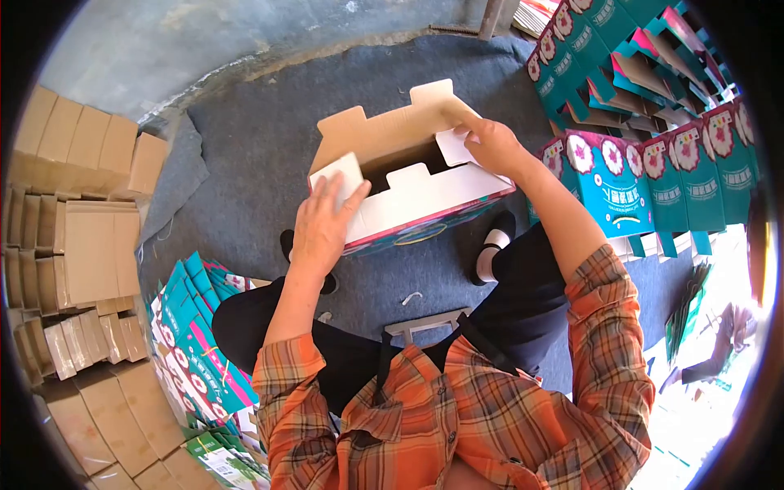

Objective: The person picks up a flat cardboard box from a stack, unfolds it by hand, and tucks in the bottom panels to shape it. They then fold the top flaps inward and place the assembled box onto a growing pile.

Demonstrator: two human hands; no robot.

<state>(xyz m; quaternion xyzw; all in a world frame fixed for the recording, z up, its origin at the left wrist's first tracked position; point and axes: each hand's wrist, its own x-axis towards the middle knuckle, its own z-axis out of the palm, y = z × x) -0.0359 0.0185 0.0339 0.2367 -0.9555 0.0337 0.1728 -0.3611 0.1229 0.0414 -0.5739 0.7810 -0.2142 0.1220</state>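
Observation:
I hold a half-folded cardboard box in front of my knees, its brown inside and white flaps facing up, its printed teal and pink side turned down. My left hand presses flat on the white flap at the box's left end. On the right end, my right hand pinches a small white flap between its fingers. I am seated, in an orange plaid shirt and dark trousers, with black shoes on the grey carpet.
Several assembled teal boxes with flower prints stand in rows at the right. Flat teal box blanks lie stacked at my left knee. Brown cardboard inserts are piled at the far left. A concrete floor lies beyond the carpet.

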